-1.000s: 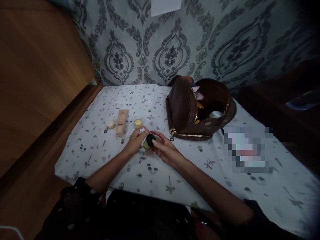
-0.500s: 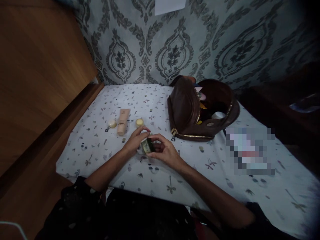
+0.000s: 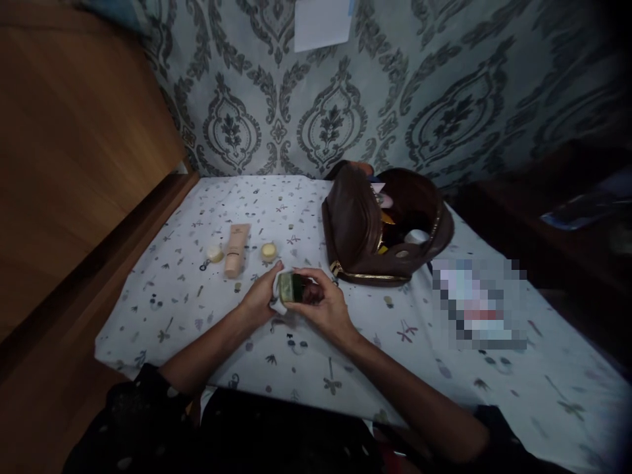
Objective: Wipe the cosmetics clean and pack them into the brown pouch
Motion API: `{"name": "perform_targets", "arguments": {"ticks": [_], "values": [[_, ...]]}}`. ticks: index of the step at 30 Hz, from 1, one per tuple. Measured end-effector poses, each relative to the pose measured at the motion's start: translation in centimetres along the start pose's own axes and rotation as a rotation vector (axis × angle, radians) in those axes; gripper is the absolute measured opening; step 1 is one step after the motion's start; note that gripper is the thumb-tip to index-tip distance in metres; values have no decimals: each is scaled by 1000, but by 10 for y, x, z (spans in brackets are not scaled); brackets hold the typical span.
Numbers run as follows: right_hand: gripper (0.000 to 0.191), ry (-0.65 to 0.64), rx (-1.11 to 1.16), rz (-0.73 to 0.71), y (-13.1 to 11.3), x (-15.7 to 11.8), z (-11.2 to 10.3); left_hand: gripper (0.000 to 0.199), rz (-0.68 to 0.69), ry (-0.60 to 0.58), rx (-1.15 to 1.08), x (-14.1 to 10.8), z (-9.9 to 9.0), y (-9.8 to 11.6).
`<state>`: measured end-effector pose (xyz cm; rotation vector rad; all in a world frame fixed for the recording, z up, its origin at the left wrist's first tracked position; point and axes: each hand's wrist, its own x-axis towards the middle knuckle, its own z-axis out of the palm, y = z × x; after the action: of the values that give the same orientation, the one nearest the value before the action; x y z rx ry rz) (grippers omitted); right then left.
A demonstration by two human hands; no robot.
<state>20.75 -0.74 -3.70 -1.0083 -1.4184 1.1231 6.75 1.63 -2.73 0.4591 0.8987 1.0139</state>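
Note:
Near the front of the table, both my hands are closed on a small green container (image 3: 288, 288) with a pale, whitish part on its left side. My left hand (image 3: 257, 301) grips that pale side, its thumb along the top. From the right, my right hand (image 3: 330, 309) pinches the dark green side between thumb and fingers. Whether the pale part is a lid or a separate piece, I cannot tell. Just beyond my left hand lie a round yellow-topped pot (image 3: 269, 251), a peach squeeze tube (image 3: 237, 251) and a cream-coloured round pot (image 3: 214, 253).
A brown leather bag (image 3: 363, 224) stands unzipped at the back right, with a white-topped item (image 3: 417, 236) and other things inside. A blurred-out flat item (image 3: 476, 306) lies right of it. Wooden furniture (image 3: 83, 131) borders the left; a patterned wall rises behind.
The green container has turned, so more of its light green face and pale side show. My left fingers have shifted to its left side. The whole view has tilted slightly upward.

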Motion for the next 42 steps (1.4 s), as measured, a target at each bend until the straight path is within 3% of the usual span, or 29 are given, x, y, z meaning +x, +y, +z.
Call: {"name": "perform_targets", "arguments": {"ticks": [5,8,12,17,20,23,27,33,36,42], "values": [[48,101,-138,6,10,1,-3,52,49,-53,171,-6,6,-6],[47,118,-156,18,10,2,-7,61,191,-44,356,-12,9,-7],[52,62,65,103,0,2,-7,60,450,54,689,-22,10,-1],[57,-50,418,201,-11,2,-7,58,521,122,775,-25,9,-4],[52,-76,522,229,-19,0,-17,53,528,53,778,-26,14,-5],[52,-59,514,191,-37,-2,-43,45,546,-143,892,-31,28,6],[53,37,243,-2,-76,3,-99,33,619,-364,1182,-30,45,19],[44,114,-364,-282,-120,35,-176,29,683,-418,1317,-3,43,-7],[42,29,-793,-369,-125,53,-194,31,669,-466,1327,7,38,-19],[43,-227,-1357,-263,-128,75,-201,25,632,-494,1370,13,32,-21]]}}
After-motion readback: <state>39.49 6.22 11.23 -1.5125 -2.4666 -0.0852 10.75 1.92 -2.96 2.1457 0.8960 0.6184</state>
